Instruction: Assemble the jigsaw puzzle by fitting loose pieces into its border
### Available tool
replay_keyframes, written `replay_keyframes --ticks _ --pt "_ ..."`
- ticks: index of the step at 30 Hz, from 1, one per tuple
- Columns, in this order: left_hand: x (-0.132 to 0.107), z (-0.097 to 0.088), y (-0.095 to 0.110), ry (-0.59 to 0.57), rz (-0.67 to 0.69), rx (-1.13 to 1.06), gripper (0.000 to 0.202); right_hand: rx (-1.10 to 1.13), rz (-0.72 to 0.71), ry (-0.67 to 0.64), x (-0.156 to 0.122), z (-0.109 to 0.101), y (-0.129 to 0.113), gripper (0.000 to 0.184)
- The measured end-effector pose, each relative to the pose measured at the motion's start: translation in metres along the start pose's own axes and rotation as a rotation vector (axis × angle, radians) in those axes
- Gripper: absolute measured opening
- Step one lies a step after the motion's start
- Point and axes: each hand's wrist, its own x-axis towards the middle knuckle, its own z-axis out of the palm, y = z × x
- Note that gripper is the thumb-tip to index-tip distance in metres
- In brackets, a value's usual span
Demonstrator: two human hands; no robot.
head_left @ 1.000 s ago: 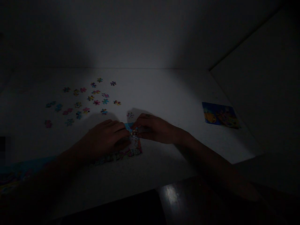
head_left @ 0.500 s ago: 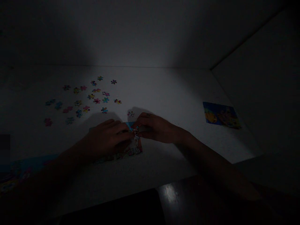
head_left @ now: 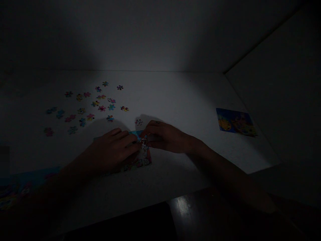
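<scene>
Item: a partly built jigsaw puzzle (head_left: 140,158), lying flat on a white tabletop (head_left: 175,100), just in front of the person and slightly right of the loose pieces; its colourful blue-edged section is largely covered by the hands; left hand (head_left: 110,150): lying over the left side of the puzzle, fingers (head_left: 127,142) curled and reaching toward its upper right; right hand (head_left: 165,136): coming in from the right, fingertips (head_left: 147,140) meeting the left hand's at the puzzle's upper part; in the dim light, whether either hand grips a piece cannot be told; one lone jigsaw piece (head_left: 138,122): just beyond the hands; loose jigsaw pieces (head_left: 101,108): pink, blue, teal and yellow, spread well apart at upper left; a printed picture card (head_left: 235,122): lying flat at right, well apart from the hands; a colourful printed sheet (head_left: 30,184): at the near left, beside the left forearm (head_left: 75,172); its exact kind is too dark to tell.
</scene>
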Motion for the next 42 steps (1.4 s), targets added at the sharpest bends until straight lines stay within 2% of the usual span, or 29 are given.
replay_keyframes --ticks 6,11,17,22,31,37,42 --pt "-0.001 0.006 0.003 0.023 -0.121 -0.01 0.026 -0.004 -0.006 -0.008 0.0 0.0 0.001 0.019" --pt "0.0 0.006 0.003 0.058 -0.124 -0.043 0.025 -0.004 0.004 -0.015 0.002 -0.001 -0.001 0.017" --pt "0.004 0.004 0.008 -0.01 -0.148 -0.095 0.019 -0.025 0.024 -0.011 0.001 -0.001 -0.003 0.019" --pt "0.004 0.003 0.012 -0.056 -0.13 -0.044 0.013 -0.038 0.074 -0.026 0.001 0.0 -0.004 0.017" --pt "0.003 0.001 0.015 0.059 -0.051 0.015 0.005 -0.024 0.112 -0.03 0.003 0.001 -0.008 0.014" --pt "-0.002 0.007 0.011 -0.004 -0.038 -0.101 0.007 -0.023 0.054 -0.023 0.002 0.0 -0.006 0.016" --pt "0.001 0.009 0.012 -0.063 -0.16 -0.153 0.016 -0.031 0.045 -0.034 0.002 -0.002 -0.005 0.019"
